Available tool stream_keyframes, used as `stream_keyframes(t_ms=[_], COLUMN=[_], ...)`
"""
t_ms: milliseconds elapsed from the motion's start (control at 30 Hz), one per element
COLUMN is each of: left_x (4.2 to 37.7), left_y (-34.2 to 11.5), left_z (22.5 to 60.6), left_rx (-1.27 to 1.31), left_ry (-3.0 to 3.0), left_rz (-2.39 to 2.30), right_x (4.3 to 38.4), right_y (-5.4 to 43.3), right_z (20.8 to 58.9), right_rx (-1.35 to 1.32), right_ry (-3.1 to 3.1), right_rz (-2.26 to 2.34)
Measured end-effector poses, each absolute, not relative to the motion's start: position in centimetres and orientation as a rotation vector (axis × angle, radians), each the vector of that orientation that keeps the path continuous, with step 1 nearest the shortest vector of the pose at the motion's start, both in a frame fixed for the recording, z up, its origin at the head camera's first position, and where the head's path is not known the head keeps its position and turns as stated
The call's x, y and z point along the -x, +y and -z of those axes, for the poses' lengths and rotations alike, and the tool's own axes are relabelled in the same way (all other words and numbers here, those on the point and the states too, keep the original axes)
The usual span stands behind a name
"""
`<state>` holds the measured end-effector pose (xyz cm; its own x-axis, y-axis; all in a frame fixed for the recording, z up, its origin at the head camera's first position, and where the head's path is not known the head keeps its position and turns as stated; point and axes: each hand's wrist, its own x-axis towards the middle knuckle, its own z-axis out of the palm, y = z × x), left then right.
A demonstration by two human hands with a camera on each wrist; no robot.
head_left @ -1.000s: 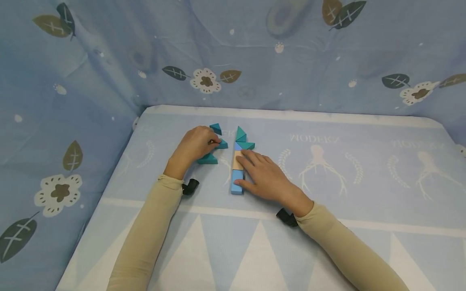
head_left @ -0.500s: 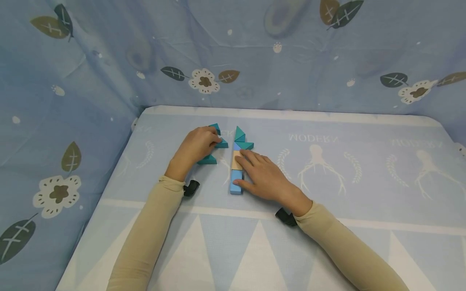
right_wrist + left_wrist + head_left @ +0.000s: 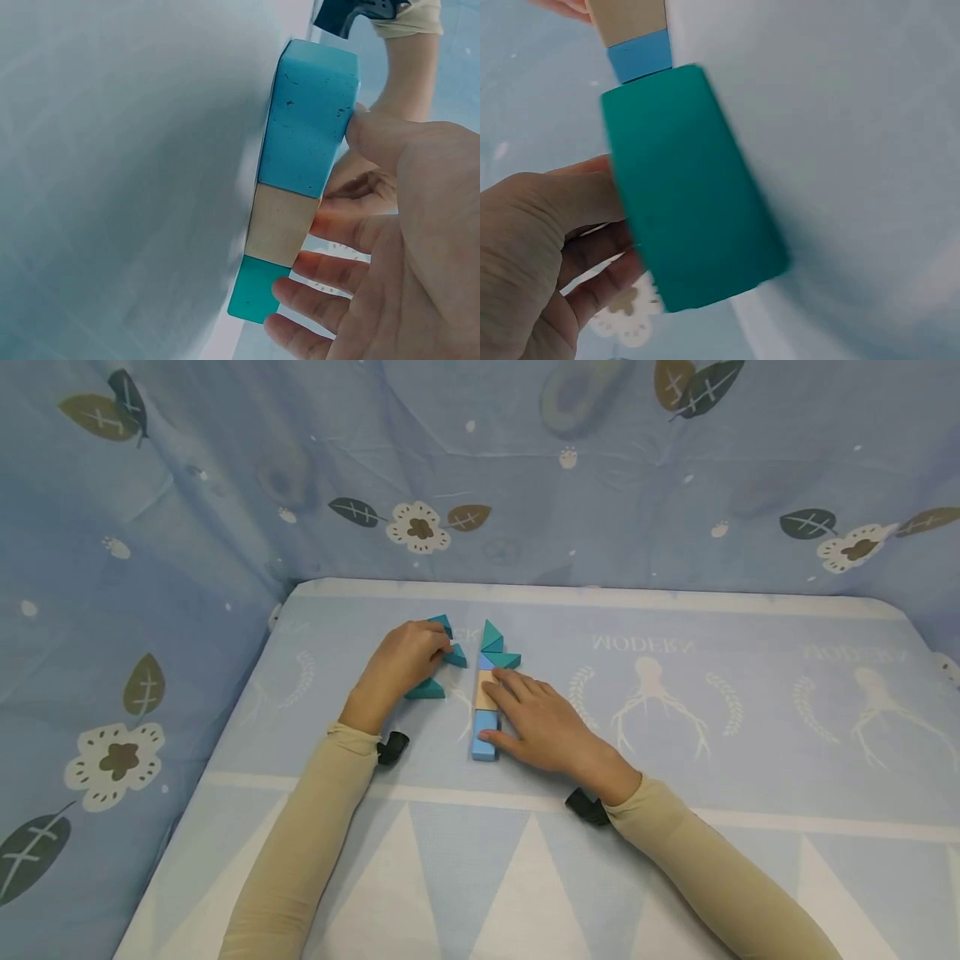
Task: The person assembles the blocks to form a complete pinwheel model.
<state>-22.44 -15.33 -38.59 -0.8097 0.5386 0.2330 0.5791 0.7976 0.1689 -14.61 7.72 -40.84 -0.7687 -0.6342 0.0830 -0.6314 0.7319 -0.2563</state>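
Note:
My left hand [image 3: 405, 656] has its fingers curled at a small teal triangular block [image 3: 455, 656] and pinches its left end; the fingertips are partly hidden. A second teal triangle [image 3: 441, 622] lies just beyond that hand, and a third [image 3: 426, 690] lies below it, large in the left wrist view [image 3: 690, 187]. My right hand [image 3: 543, 718] rests with extended fingers along a row of blocks. Its thumb touches the blue block [image 3: 484, 735], and its fingers touch the plain wooden block [image 3: 485, 690]. Teal triangles [image 3: 492, 636] and a small blue-violet triangle [image 3: 486, 662] top the row.
The blocks lie on a pale blue patterned tabletop [image 3: 750, 693]. A blue printed cloth [image 3: 600, 518] rises behind it and on the left. Black wrist-worn pieces [image 3: 393, 748] show beneath both wrists.
The teal triangle at my left fingertips has turned slightly, its right end tipping toward me. My right hand stays against the row. The head view has shifted slightly.

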Motion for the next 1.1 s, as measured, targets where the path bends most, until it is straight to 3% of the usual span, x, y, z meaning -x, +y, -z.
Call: stream_keyframes(t_ms=[467,1100], left_x=[20.4,20.2], left_y=[-13.9,-13.3], left_z=[35.4,36.4], left_rx=[0.837,0.866], left_ry=[-3.085,-3.187], left_rz=[0.104,0.102], right_x=[14.7,14.7], right_y=[7.8,7.8], right_z=[40.7,40.9], right_rx=[1.068,1.075], right_ry=[2.906,2.911], right_rz=[0.428,0.420])
